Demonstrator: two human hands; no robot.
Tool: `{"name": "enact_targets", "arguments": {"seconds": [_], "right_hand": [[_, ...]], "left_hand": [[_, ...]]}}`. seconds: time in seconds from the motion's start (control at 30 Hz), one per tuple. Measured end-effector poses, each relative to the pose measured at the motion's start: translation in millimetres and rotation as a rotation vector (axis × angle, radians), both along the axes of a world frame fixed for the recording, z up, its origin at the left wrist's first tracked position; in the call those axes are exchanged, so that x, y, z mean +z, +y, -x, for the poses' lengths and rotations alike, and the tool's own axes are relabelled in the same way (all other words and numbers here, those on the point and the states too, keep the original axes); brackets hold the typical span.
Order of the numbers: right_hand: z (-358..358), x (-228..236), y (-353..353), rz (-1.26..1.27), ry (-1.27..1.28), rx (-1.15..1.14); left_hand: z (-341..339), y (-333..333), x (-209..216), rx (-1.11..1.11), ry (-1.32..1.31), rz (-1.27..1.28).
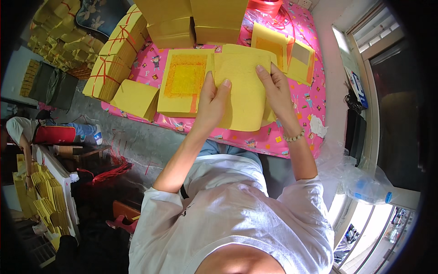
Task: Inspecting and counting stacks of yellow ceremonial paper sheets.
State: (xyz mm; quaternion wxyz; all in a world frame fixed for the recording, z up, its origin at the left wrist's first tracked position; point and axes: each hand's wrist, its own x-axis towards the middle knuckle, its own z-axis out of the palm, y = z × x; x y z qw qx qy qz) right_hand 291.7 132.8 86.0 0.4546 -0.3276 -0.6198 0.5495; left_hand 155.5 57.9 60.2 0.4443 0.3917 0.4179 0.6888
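Between my left hand and my right hand is a sheaf of plain yellow paper, held upright above a table. Both thumbs press on its near face, while the other fingers go behind it and are partly hidden. A beaded bracelet circles my right wrist. Just left of the sheaf lies a thick stack of yellow paper with an orange and yellow square printed on top. More yellow sheets show partly behind the held sheaf. A folded yellow wad rests farther left.
Red-tied paper bundles line the pink tablecloth's left edge. Tall yellow stacks stand behind; printed paper and red strapping lie right. Crumpled tissue sits near the right edge. Another person handles yellow paper at left.
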Motion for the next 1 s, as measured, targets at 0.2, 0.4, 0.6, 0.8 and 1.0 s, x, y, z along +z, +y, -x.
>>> {"name": "enact_targets", "arguments": {"seconds": [0.2, 0.4, 0.6, 0.8, 1.0], "right_hand": [[-4, -7, 12, -0.089, 0.027, -0.051], [-13, 8, -4, 0.138, -0.146, 0.114], [-13, -3, 0, 0.109, -0.202, 0.148], [-14, -4, -2, 0.13, -0.25, 0.298], [-9, 6, -8, 0.23, -0.402, 0.358]], "left_hand": [[1, -3, -2, -0.035, 0.023, 0.007], [11, -7, 6, 0.003, -0.005, 0.043], [17, -8, 5, 0.004, 0.003, 0.085], [30, -8, 3, 0.006, 0.026, 0.091], [37, -12, 9, 0.03, 0.002, 0.086]]}}
